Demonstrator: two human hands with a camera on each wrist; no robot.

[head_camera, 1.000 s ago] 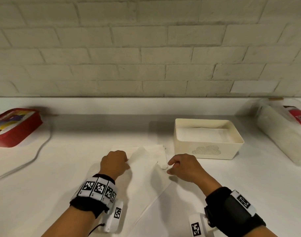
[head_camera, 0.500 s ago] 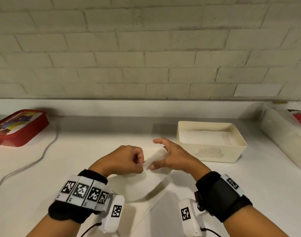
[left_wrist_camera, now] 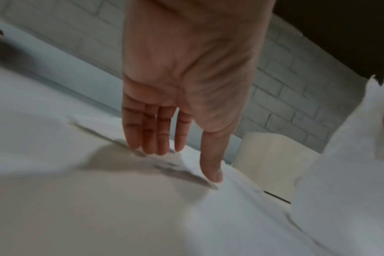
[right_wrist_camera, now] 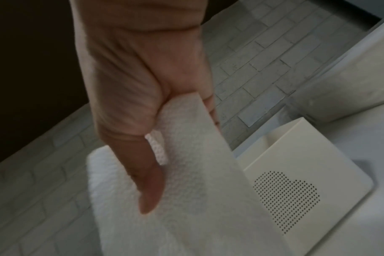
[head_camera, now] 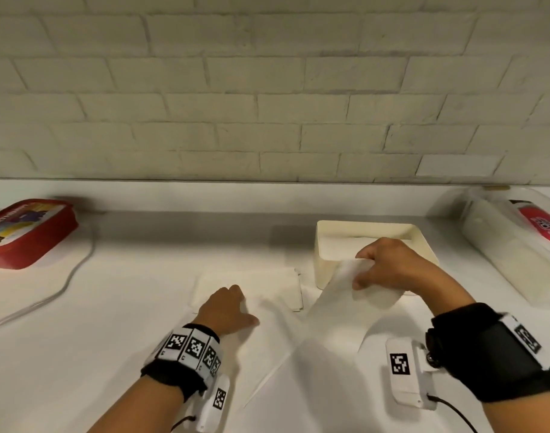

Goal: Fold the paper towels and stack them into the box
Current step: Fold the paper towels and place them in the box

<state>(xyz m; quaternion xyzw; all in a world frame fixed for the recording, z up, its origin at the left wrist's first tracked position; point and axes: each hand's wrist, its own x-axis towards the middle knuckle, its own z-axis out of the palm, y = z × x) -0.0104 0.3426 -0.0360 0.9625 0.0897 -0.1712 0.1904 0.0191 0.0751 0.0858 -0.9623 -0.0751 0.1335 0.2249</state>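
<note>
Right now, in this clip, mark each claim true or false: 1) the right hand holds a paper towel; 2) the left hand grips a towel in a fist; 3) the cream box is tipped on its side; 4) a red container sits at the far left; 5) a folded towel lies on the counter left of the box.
1) True: the right hand pinches a paper towel near the box.
2) False: the left hand has straight fingers, reaching down to the towels lying on the counter.
3) False: the box stands upright, open side up.
4) True: the red container sits at far left.
5) True: the folded towel lies just left of the box.
</note>
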